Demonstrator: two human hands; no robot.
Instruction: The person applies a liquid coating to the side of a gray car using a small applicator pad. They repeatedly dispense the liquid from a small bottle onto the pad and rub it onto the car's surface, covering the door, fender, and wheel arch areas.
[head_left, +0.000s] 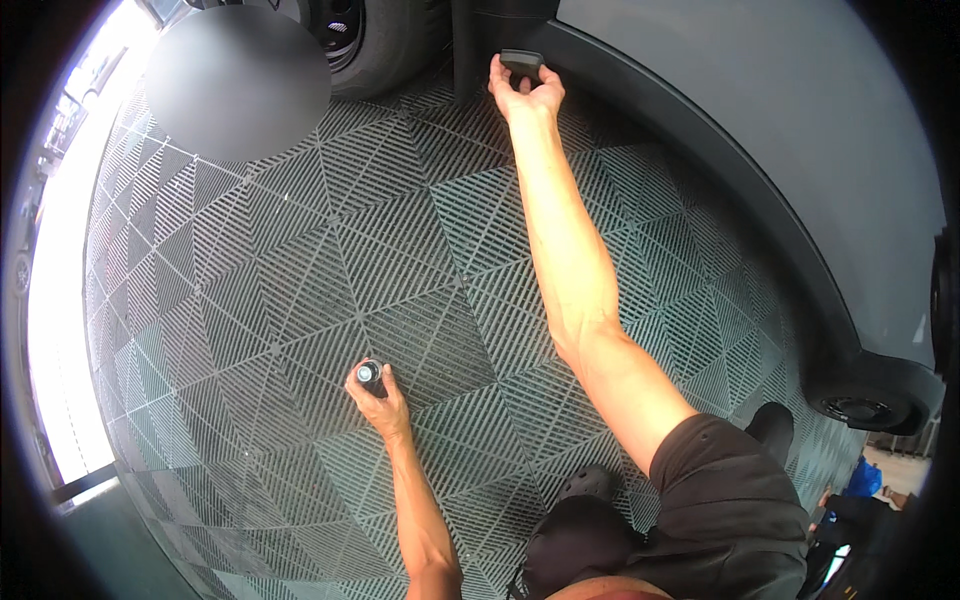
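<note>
Right hand (pixel 525 95) presses one dark applicator pad (pixel 521 63) against the grey car body's (pixel 780 150) black wheel-arch trim (pixel 640 95), grip closed round it. Left hand (pixel 380 400) pinches one small dark bottle (pixel 370 374) upright on the grid floor tiles (pixel 300 250). One tyre (pixel 375 40) behind.

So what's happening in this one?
A person crouches beside a grey car on a ribbed tile floor. Their right hand presses a small dark pad against the black trim at the car's lower edge, near the tyre. Their left hand holds a small dark bottle low over the floor.
</note>
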